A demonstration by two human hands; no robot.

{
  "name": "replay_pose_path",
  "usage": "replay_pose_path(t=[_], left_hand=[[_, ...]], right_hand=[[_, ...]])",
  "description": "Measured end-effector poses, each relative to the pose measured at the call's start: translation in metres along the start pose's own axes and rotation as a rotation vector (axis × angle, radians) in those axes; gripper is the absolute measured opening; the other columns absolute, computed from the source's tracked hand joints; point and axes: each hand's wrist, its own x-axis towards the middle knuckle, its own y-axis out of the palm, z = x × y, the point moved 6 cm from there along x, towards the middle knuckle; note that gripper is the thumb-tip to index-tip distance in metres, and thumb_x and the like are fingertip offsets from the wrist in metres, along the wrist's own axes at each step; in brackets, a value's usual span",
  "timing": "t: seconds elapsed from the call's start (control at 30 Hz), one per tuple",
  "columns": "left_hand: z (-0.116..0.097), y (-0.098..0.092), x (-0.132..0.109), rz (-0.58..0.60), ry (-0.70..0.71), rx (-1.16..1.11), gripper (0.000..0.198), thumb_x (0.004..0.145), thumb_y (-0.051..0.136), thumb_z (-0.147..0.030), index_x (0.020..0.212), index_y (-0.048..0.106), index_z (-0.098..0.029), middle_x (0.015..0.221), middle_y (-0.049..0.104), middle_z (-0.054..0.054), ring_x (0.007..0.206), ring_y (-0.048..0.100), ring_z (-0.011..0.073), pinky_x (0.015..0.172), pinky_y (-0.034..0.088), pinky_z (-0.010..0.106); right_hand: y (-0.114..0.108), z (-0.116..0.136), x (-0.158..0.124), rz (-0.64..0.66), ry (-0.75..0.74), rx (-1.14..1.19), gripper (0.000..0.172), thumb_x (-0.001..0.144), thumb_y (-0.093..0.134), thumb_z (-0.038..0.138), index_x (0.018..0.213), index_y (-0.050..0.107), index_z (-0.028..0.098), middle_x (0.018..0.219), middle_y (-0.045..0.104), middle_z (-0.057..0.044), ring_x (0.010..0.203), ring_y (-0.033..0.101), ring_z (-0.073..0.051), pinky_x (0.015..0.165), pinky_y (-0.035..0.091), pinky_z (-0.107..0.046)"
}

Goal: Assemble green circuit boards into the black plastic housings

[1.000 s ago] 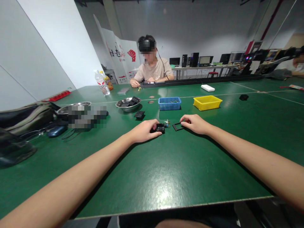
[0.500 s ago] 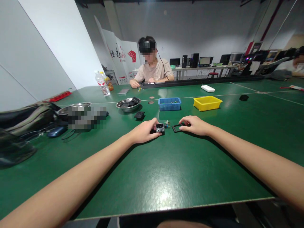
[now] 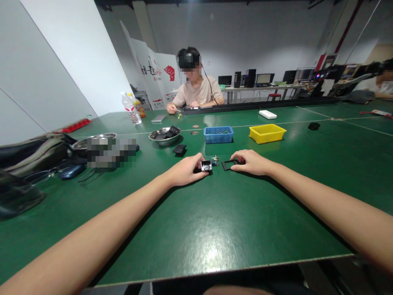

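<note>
My left hand point(image 3: 190, 169) is closed around a small black box-shaped part point(image 3: 206, 166) with a shiny, clear-looking inside facing me. Just right of it lie some small parts point(image 3: 215, 161) with metal and blue bits, too small to name. My right hand point(image 3: 252, 162) pinches a flat black rectangular frame point(image 3: 226, 165) with an open middle, low over the table or resting on it. The two hands are a short gap apart. Behind my left hand sits a black square piece point(image 3: 179, 150).
A steel bowl point(image 3: 165, 141) of black pieces, a blue tray point(image 3: 218, 140) with small parts and a yellow tray point(image 3: 267, 138) stand beyond my hands on the green table point(image 3: 196, 229). A person point(image 3: 199, 88) works opposite. Bags point(image 3: 33, 151) lie at left.
The view has shifted very slightly. Both hands keep their grips and positions; the inside of the black box-shaped part looks brighter now.
</note>
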Motion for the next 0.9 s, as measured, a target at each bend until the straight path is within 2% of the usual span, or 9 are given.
replay_pose_path(t=[0.23,0.47,0.9], left_hand=[[-0.0036,-0.001,-0.0005,0.003,0.005,0.017,0.028,0.087,0.062,-0.045,0.094,0.049,-0.021,0.072,0.058,-0.001,0.064,0.056,0.0168,0.06,0.037,0.027],[-0.0027,0.0001,-0.0005,0.018,0.006,0.034,0.028,0.089,0.059,-0.044,0.1,0.051,-0.02,0.077,0.06,0.0,0.067,0.057,0.0175,0.061,0.038,0.028],[-0.004,0.0006,0.0,0.029,0.035,0.059,0.03,0.09,0.057,-0.04,0.111,0.05,-0.019,0.077,0.055,-0.002,0.065,0.054,0.0158,0.061,0.036,0.027]], right_hand=[[-0.0003,0.0006,-0.0009,-0.004,0.015,0.02,0.029,0.082,0.072,0.042,0.097,0.065,0.017,0.078,0.061,-0.001,0.069,0.053,-0.016,0.066,0.035,-0.027],[-0.0009,0.001,-0.0032,-0.029,0.025,0.098,0.034,0.08,0.071,0.041,0.102,0.053,0.021,0.073,0.057,0.004,0.064,0.051,-0.015,0.063,0.034,-0.026],[-0.0007,0.0043,-0.0042,-0.003,0.037,0.072,0.033,0.084,0.068,0.038,0.109,0.054,0.02,0.072,0.054,0.004,0.065,0.051,-0.015,0.065,0.033,-0.027]])
